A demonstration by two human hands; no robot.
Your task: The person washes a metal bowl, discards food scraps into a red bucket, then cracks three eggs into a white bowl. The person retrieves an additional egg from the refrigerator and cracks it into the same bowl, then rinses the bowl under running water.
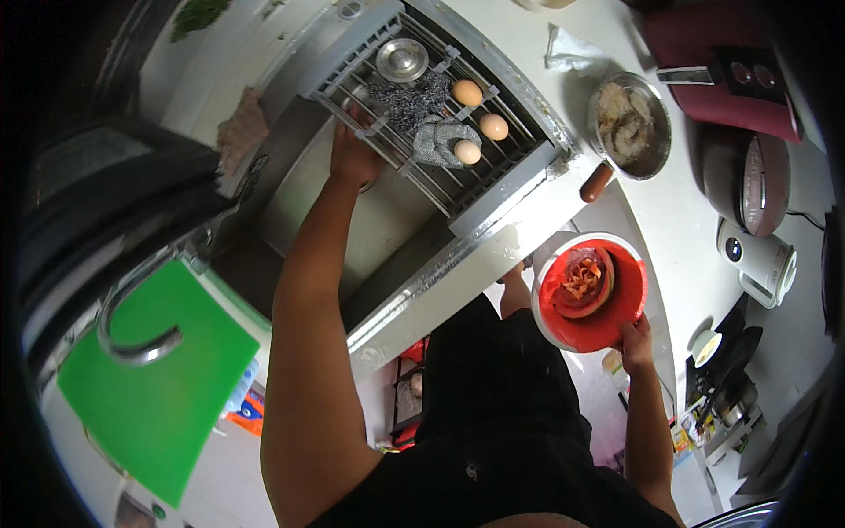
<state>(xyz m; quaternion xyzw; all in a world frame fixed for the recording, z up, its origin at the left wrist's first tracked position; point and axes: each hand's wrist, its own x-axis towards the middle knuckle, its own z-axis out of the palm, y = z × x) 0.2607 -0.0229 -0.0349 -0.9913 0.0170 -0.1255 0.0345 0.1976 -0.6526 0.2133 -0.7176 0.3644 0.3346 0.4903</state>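
My left hand (356,148) reaches down into a steel sink (317,218). Its fingers pass partly beneath a metal draining rack (422,186), so what they touch is hidden. In my right hand (635,343) is the rim side of a white bucket (553,335) with a red inside, held tilted beside the counter edge. A curved piece of rind (606,284) and orange-brown food scraps (583,277) lie in it. On the rack rest three brown eggs (494,127), a grey mesh cloth (432,142), a dark scouring pad (412,99) and a small round metal dish (402,59).
A metal bowl of raw shrimp-like food (624,125) stands on the counter, its brown handle (596,183) pointing towards me. Beyond it are a maroon appliance (719,72) and a white kettle (756,257). A curved faucet (142,353) overhangs a green cutting board (158,396) at left.
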